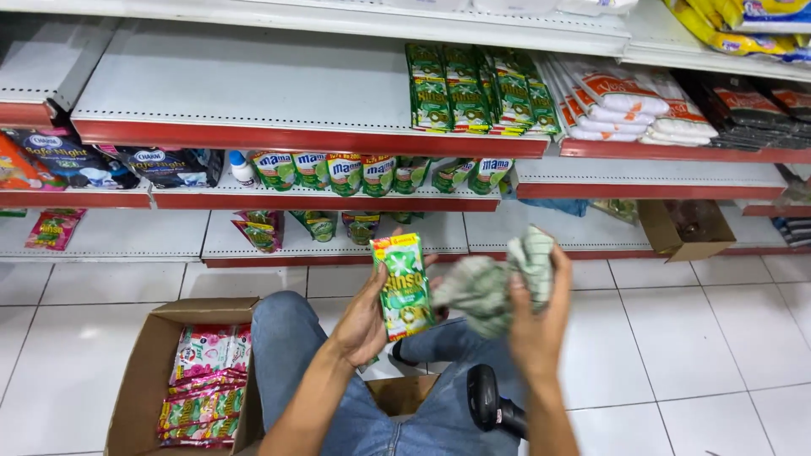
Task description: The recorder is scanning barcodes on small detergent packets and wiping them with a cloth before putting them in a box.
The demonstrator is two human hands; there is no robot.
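We face the white shelves (pixel 253 93), where matching green sachets (pixel 473 89) stand in a row. By our knee a cardboard box (pixel 139 388) holds pink and green packets (pixel 203 380). Our left hand (pixel 363 325) grips a green detergent sachet (pixel 403 287) upright; our right hand (pixel 536 329) clutches a crumpled cloth (pixel 498 283), best wiped flat across the sachet's face.

White tiled floor (pixel 710 338) with grey grout, evenly lit. Far side: white metal shelving (pixel 253 84) with red front edges, three tiers, stocked right, bare left. Open cardboard box (pixel 139 380) near left, another (pixel 676 241) far right under the shelves.
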